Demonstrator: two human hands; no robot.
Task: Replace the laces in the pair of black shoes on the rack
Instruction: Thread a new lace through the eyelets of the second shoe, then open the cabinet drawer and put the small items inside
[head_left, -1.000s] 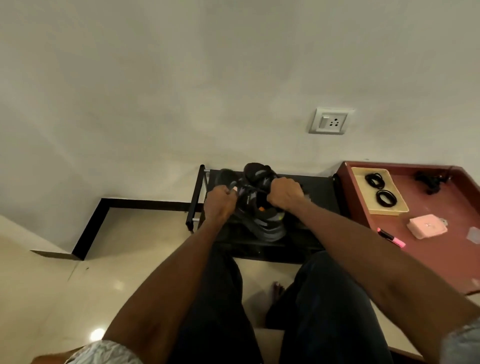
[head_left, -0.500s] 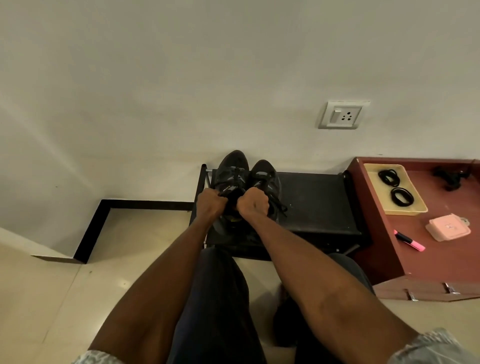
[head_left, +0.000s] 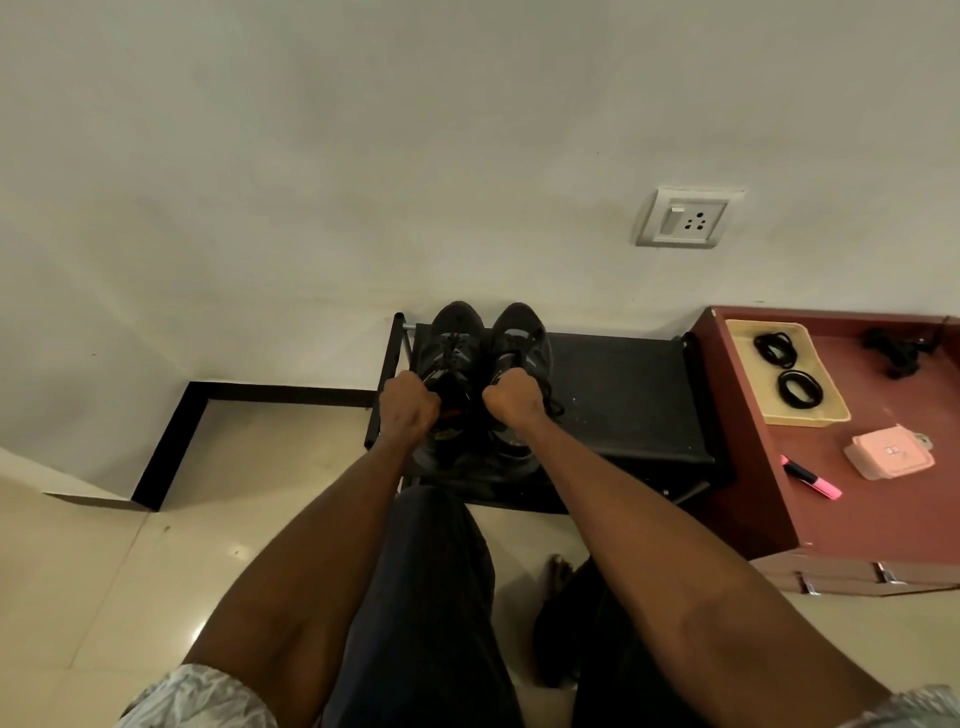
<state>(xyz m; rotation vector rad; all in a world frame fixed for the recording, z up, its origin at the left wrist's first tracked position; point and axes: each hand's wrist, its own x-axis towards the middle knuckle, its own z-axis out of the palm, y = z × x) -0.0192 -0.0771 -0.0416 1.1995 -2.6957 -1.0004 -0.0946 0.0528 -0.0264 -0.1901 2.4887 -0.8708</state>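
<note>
The left hand (head_left: 408, 410) is curling its fingers over the collar of the left black shoe (head_left: 451, 374) while the right hand (head_left: 511, 397) is gripping the right black shoe (head_left: 519, 353) the same way, both just left of the frame's centre. The pair is sitting side by side, toes to the wall, at the left end of the black rack (head_left: 623, 395). They look light, with soft uppers and stiffer soles, so holding at the heel collar seems soundest; coiled black laces (head_left: 787, 369) are lying in the yellow tray (head_left: 826, 415) at the right.
</note>
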